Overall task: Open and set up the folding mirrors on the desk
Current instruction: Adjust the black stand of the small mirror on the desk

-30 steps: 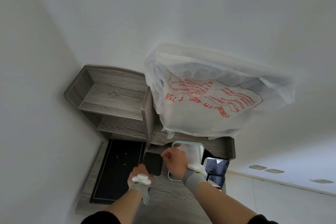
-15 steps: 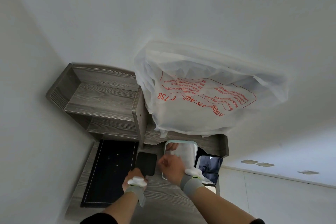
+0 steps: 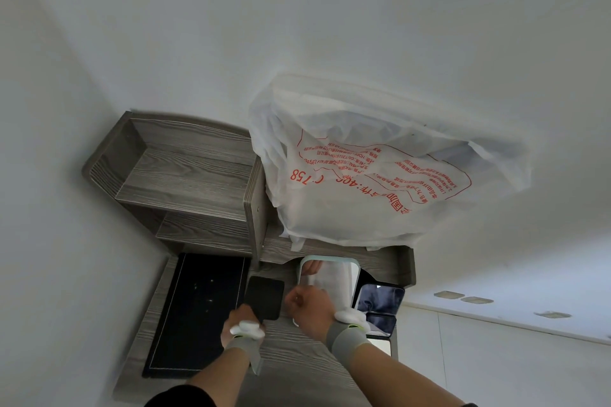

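Observation:
A black folding mirror stands tilted up from the grey wooden desk, its dark face toward me. My left hand grips its lower edge. My right hand is curled at its right edge, in front of a mint-framed mirror that stands open and reflects the hand. Right of that, a black-framed mirror stands open on its base. Both wrists wear grey bands.
A black desk mat lies at the left. Behind it is a grey shelf unit. A large white plastic bag with red print sits on the ledge above the mirrors. White walls close in on the left and behind.
The view has shifted slightly. Both hands stay at the black folding mirror, with the right hand a little lower against the mint-framed mirror.

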Motion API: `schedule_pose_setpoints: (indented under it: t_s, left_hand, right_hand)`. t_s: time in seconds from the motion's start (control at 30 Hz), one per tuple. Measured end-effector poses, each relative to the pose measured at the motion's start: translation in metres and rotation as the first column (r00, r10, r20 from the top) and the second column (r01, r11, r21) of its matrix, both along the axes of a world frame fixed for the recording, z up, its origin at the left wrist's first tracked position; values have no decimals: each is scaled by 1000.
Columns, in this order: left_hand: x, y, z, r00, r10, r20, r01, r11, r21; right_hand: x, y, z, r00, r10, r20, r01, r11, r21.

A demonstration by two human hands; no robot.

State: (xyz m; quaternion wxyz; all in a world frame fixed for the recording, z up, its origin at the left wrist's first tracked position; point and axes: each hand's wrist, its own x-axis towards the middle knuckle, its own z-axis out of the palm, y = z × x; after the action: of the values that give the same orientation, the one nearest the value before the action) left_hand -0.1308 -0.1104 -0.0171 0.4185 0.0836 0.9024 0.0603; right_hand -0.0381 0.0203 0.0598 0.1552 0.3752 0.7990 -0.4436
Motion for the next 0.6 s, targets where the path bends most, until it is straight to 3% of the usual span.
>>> schedule_pose_setpoints:
  t_s: [0.3, 0.6]
  left_hand:
    - [0, 2, 6, 1000, 1, 5, -1, 1000, 19]
    - [3, 14, 37, 982, 168, 86, -177, 979, 97]
  right_hand:
    - [-5, -3, 0, 1000, 6, -10, -7, 999, -35]
    - [-12, -7, 1, 1000, -12, 25, 14, 998, -53]
